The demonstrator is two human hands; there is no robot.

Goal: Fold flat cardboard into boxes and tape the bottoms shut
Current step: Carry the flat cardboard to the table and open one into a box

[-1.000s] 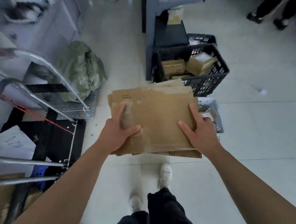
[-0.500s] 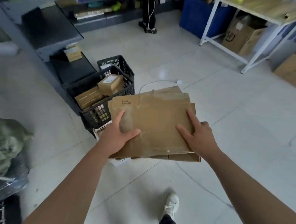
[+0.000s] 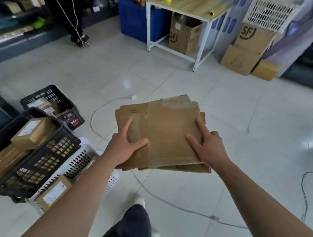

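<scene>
**Flat cardboard in both hands, no box made yet**

The pale tiled floor (image 3: 240, 139) is the biggest thing here. Far ahead stands a white surface (image 3: 189, 6) with brown boxes under it and beside it. On the left sits a black crate (image 3: 50, 141) with small packed boxes inside.

In the middle, held up above the floor, is a stack of flat cardboard (image 3: 165, 136). The left hand (image 3: 126, 149) grips its left edge, thumb on top. The right hand (image 3: 209, 148) grips the right edge, thumb and one finger on top.

I think this is the very first step: taking the cardboard to a place to work. Next, one sheet must be pulled out and opened up, so the rest need putting down somewhere.
</scene>
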